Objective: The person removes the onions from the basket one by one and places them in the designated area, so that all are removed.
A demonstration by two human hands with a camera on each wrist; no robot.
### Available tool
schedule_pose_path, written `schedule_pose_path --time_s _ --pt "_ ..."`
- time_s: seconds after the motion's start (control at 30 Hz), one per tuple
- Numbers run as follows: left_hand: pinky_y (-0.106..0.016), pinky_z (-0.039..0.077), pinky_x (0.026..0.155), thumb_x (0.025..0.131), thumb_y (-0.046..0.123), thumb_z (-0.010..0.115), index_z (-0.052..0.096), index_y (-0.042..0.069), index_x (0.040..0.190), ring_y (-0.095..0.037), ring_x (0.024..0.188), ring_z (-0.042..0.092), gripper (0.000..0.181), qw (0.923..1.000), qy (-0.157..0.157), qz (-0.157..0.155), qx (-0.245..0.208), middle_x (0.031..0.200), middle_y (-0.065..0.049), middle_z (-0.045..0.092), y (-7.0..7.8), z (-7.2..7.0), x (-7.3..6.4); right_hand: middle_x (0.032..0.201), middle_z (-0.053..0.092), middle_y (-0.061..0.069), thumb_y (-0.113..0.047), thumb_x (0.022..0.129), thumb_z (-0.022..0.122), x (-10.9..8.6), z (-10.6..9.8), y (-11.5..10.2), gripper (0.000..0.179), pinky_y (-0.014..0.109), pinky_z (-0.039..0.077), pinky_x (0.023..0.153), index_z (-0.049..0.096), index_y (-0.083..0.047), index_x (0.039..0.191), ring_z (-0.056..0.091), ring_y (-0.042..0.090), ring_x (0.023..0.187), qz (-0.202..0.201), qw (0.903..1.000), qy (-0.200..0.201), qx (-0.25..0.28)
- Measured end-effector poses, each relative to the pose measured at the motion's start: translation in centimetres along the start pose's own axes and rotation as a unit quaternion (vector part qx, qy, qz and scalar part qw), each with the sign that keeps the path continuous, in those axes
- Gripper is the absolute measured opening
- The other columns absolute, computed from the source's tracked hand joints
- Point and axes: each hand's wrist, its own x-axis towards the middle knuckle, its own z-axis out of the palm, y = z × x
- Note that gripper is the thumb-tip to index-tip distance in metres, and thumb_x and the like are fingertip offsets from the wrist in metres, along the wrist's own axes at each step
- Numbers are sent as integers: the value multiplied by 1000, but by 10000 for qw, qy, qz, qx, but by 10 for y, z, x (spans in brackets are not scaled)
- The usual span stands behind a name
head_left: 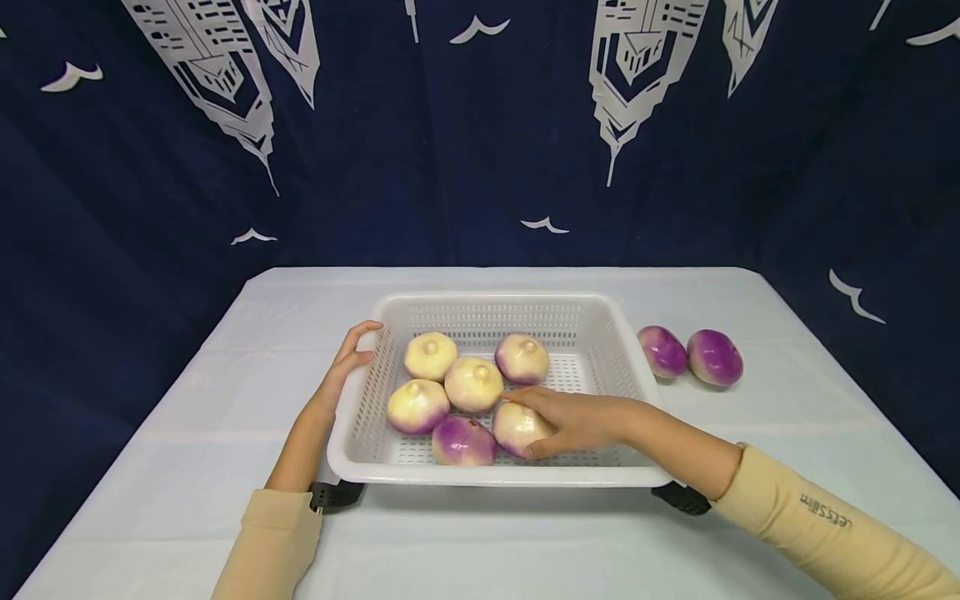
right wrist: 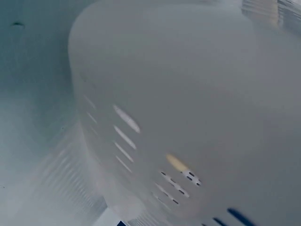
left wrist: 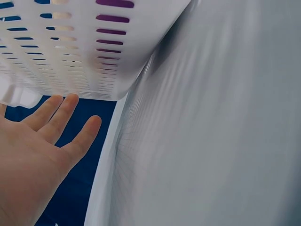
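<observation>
A white plastic basket (head_left: 498, 475) with slotted walls holds several purple-and-white turnips, among them a pale turnip (head_left: 474, 384) in the middle and a purple one (head_left: 463, 442) near the front wall. Inside the basket, my right hand (head_left: 581, 419) grips a turnip (head_left: 517, 427), its fingers at the far side and its thumb at the near side. Against the basket's left wall rests my left hand (head_left: 347, 367); the left wrist view shows its fingers (left wrist: 59, 117) straight and spread beside the slots. The right wrist view shows only the basket's outer wall (right wrist: 188, 94), with my right hand hidden.
Two purple turnips (head_left: 715, 358) lie on the white-covered table (head_left: 465, 542), right of the basket. Behind the table hangs a dark blue cloth (head_left: 450, 167) with white prints. Black wrist straps (head_left: 337, 494) sit close under the basket's front corners.
</observation>
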Motion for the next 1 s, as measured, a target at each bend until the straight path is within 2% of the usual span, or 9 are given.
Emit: schedule_pose_path --time_s 0.3,0.43,0.6,0.83,1.0 --pt "-45 42 87 84 12 27 28 24 128 -41 125 28 46 9999 17 61 -83 142 -19 17 1 1 2 147 28 1 -46 82 59 1 -2 -1 77 42 30 107 23 -19 144 33 19 132 416 9989 225 -47" --pt "-47 41 89 84 11 27 27 23 129 -41 126 28 46 9999 27 84 -110 143 -20 16 1 1 2 148 27 4 -47 82 58 1 -2 -1 78 43 27 109 22 -18 144 29 21 134 386 9992 126 -32" --pt "-42 43 85 83 12 27 29 28 126 -39 121 30 45 10000 14 71 -49 139 -19 17 1 0 2 148 28 8 -48 83 57 2 -1 1 78 45 25 109 23 -15 144 28 25 135 338 9994 13 -12" --pt "-47 41 89 84 12 27 27 24 129 -40 125 28 47 9998 -6 69 -174 142 -18 16 3 2 1 146 31 9 -44 83 59 2 -1 2 77 45 25 109 25 -12 143 29 26 134 220 9998 12 15" --pt "-41 45 83 83 12 27 29 26 127 -37 119 32 46 9999 17 36 -143 136 -15 21 4 2 -1 145 32 10 -42 82 61 1 -1 1 76 45 27 109 26 -12 142 30 26 134 204 9998 -23 32"
